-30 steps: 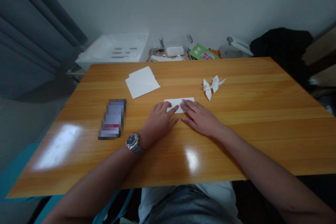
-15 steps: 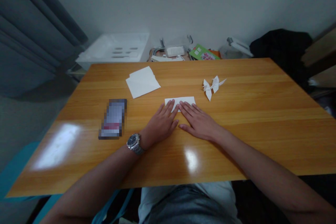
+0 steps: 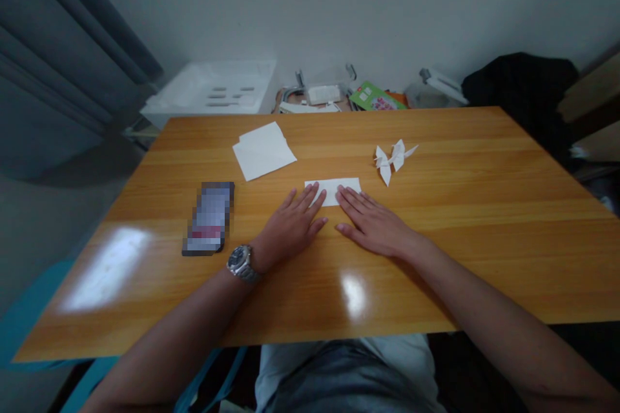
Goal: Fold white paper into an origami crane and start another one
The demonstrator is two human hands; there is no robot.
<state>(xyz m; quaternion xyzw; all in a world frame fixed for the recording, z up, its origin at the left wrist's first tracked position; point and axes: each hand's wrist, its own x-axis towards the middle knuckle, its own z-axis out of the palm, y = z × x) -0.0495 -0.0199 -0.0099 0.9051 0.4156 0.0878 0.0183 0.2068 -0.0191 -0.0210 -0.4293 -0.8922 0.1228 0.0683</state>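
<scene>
A folded white paper strip (image 3: 334, 190) lies flat on the wooden table (image 3: 460, 219) in front of me. My left hand (image 3: 289, 227), with a wristwatch (image 3: 239, 262) on its wrist, lies flat with fingers stretched out, fingertips pressing the strip's left end. My right hand (image 3: 371, 223) also lies flat and open, its fingertips on the strip's right part. Neither hand holds anything. A finished white paper crane (image 3: 392, 158) sits to the right, beyond my right hand.
A stack of white paper sheets (image 3: 263, 151) lies at the back left. A phone (image 3: 209, 218) rests left of my left hand. Behind the table are a white tray (image 3: 213, 90), a green booklet (image 3: 375, 97) and a dark bag (image 3: 523, 90).
Both hands have slid a little apart and back toward me along the strip, leaving more of the paper uncovered between them.
</scene>
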